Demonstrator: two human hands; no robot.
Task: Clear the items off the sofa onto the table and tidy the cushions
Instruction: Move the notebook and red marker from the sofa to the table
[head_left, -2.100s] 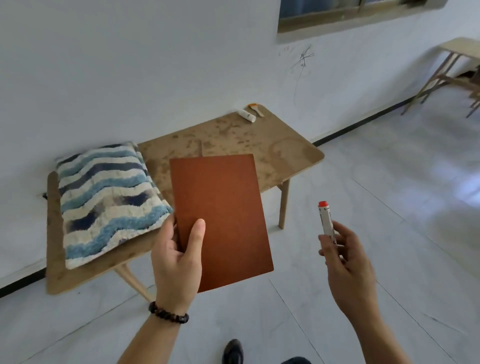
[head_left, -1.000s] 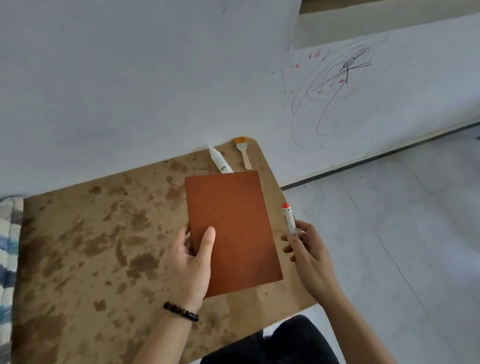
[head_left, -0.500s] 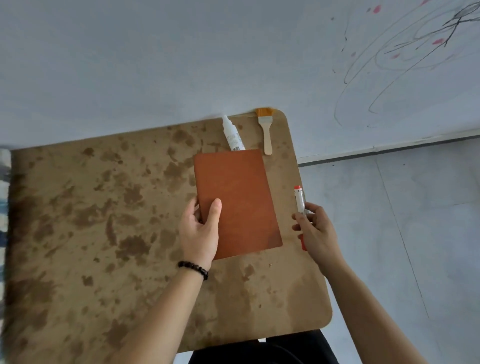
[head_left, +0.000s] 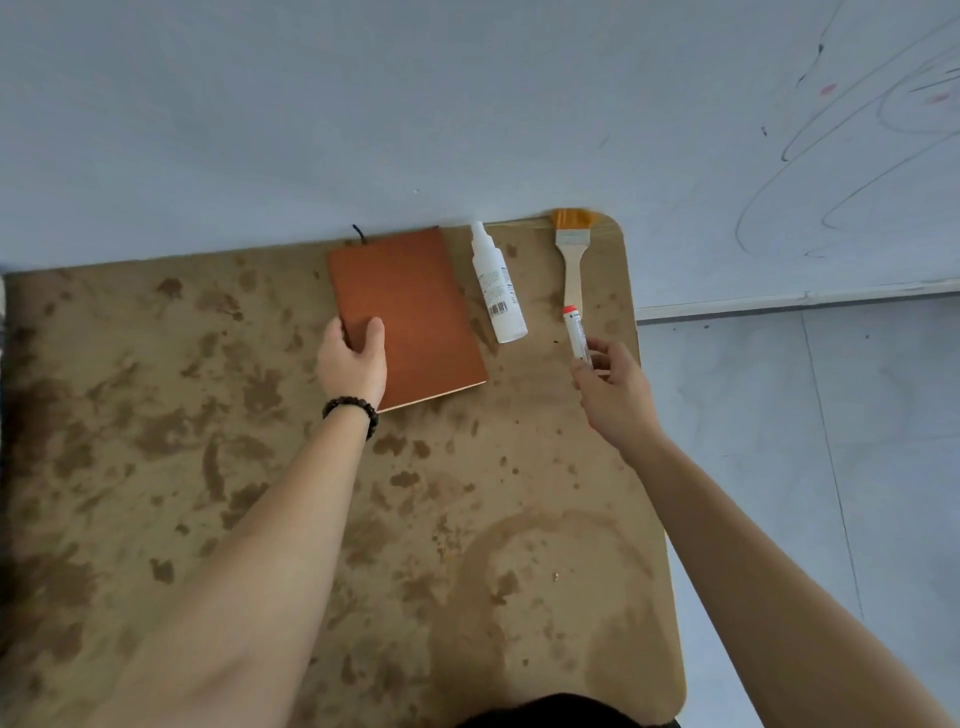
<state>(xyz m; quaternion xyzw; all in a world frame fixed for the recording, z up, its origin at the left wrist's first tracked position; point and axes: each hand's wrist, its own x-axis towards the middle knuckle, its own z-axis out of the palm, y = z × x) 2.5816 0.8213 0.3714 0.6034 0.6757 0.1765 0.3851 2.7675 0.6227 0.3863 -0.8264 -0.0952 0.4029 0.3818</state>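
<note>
A stained wooden surface (head_left: 260, 467) fills most of the frame, its far edge against a pale wall (head_left: 311, 104). The wall has pen scribbles (head_left: 857, 156) at the upper right. Grey floor (head_left: 831, 467) shows along the right side.

A flat brush (head_left: 571, 260) lies near the surface's upper right corner, with its orange bristles toward the wall. Just left of it lies a white spray bottle (head_left: 496, 288), nozzle toward the wall. The bottle is opaque, so what is in it cannot be told. Bottle and brush sit between the two hands' things and close to both.

The brown notebook (head_left: 410, 312) lies on the surface at upper centre. Its far edge is at the wall and the bottle is just beside its right edge. A dark cord (head_left: 358, 234) pokes out at its top left corner.

The left-hand grip (head_left: 353, 358), with a dark bead bracelet (head_left: 353, 408) at the wrist, holds the notebook's near left part. The thumb is on the cover and the fingers are curled at the left edge.

The right-hand grip (head_left: 613, 395) pinches a white marker (head_left: 576, 332) by its lower end in the fingertips. The marker's red cap points up-frame and overlaps the tip of the brush handle. Whether the marker touches the surface cannot be told.

Both forearms reach in from the bottom of the frame, extended and bare.
</note>
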